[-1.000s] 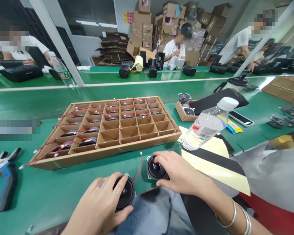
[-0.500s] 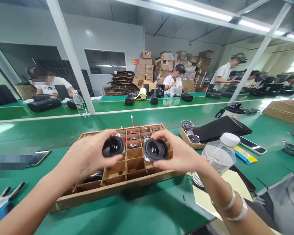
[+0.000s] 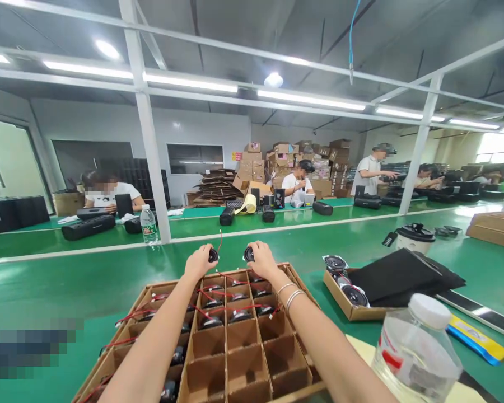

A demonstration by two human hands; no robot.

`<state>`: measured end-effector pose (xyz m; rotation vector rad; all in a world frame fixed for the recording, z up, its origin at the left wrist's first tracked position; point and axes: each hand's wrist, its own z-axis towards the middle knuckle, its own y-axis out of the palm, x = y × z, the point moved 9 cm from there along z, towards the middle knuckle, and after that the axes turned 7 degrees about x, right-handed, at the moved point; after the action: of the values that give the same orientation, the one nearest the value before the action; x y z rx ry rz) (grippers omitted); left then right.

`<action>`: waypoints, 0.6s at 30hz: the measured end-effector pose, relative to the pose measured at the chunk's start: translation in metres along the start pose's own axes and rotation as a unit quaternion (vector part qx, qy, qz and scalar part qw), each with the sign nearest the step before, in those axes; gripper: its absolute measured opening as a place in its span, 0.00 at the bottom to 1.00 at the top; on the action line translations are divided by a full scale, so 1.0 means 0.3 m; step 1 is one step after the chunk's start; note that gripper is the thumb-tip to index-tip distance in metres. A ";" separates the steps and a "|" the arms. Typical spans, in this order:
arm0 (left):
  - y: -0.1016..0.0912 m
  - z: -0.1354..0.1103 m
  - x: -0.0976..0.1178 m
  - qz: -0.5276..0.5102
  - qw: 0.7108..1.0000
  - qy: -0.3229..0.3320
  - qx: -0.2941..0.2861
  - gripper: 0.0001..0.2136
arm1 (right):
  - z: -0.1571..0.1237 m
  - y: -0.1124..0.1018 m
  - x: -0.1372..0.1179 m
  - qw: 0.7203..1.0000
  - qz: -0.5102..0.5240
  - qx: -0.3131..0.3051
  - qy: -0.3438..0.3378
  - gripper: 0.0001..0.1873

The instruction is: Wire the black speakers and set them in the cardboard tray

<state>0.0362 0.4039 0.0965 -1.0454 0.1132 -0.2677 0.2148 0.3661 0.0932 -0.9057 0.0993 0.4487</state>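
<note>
Both arms extended forward, wrists raised, above a brown corrugated cardboard compartment tray [image 3: 303,294] on the green desk [image 3: 67,280]. Left hand [image 3: 199,262]: fingers curled shut on a round black speaker driver [image 3: 213,255]. Right hand [image 3: 262,260]: fingers likewise closed on a second round black speaker driver [image 3: 248,254], held just apart from the first.

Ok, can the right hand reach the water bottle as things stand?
Probably yes, though the right hand holds a speaker driver; only the low wall of the cardboard tray lies between it and the plastic water bottle.
</note>
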 end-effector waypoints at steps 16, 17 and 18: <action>0.306 0.047 -0.124 -0.097 0.981 -0.057 -0.160 0.15 | 0.116 0.359 0.039 0.984 0.096 -0.127 0.085 0.28; 0.300 0.051 -0.129 -0.094 0.982 -0.062 -0.150 0.15 | 0.116 0.339 0.038 0.984 0.101 -0.113 0.089 0.27; 0.291 0.053 -0.134 -0.088 0.984 -0.069 -0.136 0.16 | 0.115 0.313 0.035 0.985 0.104 -0.098 0.094 0.25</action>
<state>0.0155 0.4695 0.0275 -1.3457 -0.0710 -0.3458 0.1817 0.4466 0.0425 -1.1362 0.3297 0.5738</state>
